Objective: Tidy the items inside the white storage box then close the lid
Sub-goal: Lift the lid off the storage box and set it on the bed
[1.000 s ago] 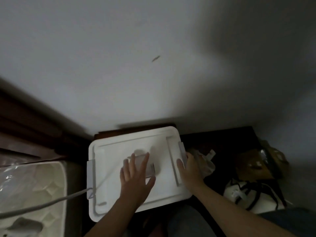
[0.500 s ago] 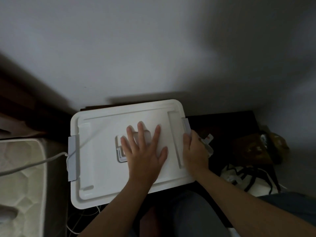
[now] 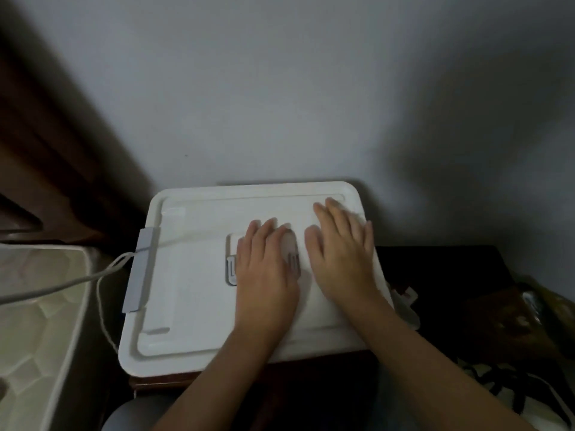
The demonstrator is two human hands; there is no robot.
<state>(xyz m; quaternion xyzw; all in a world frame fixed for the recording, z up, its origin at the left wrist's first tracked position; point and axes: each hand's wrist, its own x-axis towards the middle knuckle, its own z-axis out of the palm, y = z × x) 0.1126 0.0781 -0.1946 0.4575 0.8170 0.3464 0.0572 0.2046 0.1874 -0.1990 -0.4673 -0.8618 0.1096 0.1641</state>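
**Pressing the lid flat with both palms**

Lying at the far left is a quilted mattress point(image 3: 34, 309), and a pale cable point(image 3: 93, 275) runs from it to the grey latch point(image 3: 138, 269) on the left side of the white storage box point(image 3: 186, 306), which sits closed against the wall. The left hand point(image 3: 264, 275) rests flat on the lid's centre, fingers straight, holding nothing. Just beside it, the right hand point(image 3: 342, 253) lies flat near the lid's right edge, equally spread. Dark clutter point(image 3: 513, 321) sits right.

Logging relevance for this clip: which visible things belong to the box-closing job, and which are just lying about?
Job: white lid, left hand, right hand, both flat on it; grey side latch.
Lying about: white cord, mattress, dark bag.
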